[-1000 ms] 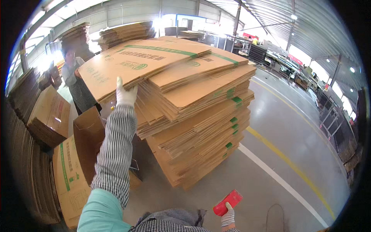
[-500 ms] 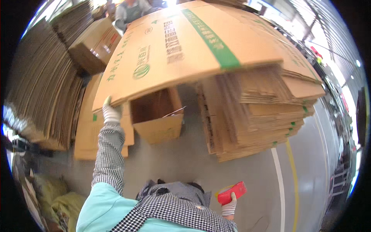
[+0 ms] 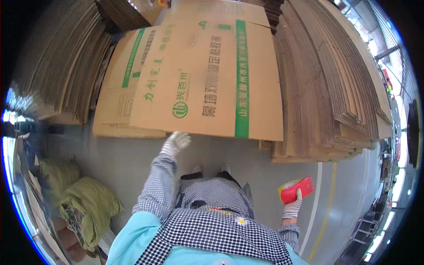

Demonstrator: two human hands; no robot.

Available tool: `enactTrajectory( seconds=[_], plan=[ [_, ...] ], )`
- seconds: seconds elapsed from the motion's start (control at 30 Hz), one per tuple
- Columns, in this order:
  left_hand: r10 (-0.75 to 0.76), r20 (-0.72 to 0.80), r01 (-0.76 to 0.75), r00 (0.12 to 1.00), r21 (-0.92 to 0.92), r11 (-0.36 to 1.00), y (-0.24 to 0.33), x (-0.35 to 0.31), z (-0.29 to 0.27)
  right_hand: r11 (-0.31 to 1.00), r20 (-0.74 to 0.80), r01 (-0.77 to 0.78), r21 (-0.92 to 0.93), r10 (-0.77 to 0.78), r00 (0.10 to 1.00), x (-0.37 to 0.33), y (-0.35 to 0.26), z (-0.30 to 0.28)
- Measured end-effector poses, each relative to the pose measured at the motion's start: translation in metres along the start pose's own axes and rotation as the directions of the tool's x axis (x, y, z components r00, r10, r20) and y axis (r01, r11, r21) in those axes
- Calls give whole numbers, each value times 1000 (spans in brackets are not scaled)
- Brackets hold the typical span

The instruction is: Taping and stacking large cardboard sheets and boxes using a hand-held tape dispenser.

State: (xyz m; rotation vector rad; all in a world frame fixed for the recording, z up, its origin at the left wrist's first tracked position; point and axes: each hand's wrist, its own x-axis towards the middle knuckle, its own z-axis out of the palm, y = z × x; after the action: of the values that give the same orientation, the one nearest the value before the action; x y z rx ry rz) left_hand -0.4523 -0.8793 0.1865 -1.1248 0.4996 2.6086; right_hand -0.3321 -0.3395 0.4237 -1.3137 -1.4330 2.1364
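Note:
In front of me lies a large flat cardboard sheet (image 3: 198, 88), tan with a green stripe and printing. At its near edge is my left hand (image 3: 176, 143) in a white glove, holding nothing, fingers stretched out and slightly apart. Whether its fingertips touch the sheet, I cannot tell. Low on the right, my right hand (image 3: 292, 207), gloved as well, grips a red tape dispenser (image 3: 301, 189) with a yellowish roll of tape showing at its left side. The carton seen earlier under the sheet is now hidden.
More flat cardboard (image 3: 115, 104) lies under and left of the sheet. Tall stacks of folded cartons stand at left (image 3: 53, 62) and right (image 3: 327, 88). Greenish woven sacks (image 3: 90, 210) sit at lower left. White and yellow lines (image 3: 326, 212) mark the grey floor at right.
The cardboard sheet, raised and tilted before, has come down flat over the carton. My left hand has let go of its edge and moved right. The tape dispenser stays in my right hand.

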Motion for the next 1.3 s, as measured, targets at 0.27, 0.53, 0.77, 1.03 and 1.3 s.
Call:
enactTrajectory(
  seconds=[0.27, 0.53, 0.77, 1.03, 1.3],
  plan=[
    [-132, -49, 140, 990, 289, 947, -97, 22, 66, 906, 539, -154, -394, 364, 759, -29, -5, 67],
    [25, -349, -40, 937, -37, 999, -106, 5, 66, 826, 546, -206, -525, 512, 663, -53, 13, 89],
    [198, -210, -216, 958, -69, 974, -113, -25, 66, 539, 633, 347, -767, 549, 546, -30, -2, 125],
    [-90, 597, -42, 797, 205, 978, -159, -113, 144, 240, 724, 805, -542, 619, 303, -1, -28, 188],
    [33, 213, -68, 976, 159, 985, -172, -124, 158, 302, 655, 817, -491, 747, 118, 19, 19, 209]
  ],
)
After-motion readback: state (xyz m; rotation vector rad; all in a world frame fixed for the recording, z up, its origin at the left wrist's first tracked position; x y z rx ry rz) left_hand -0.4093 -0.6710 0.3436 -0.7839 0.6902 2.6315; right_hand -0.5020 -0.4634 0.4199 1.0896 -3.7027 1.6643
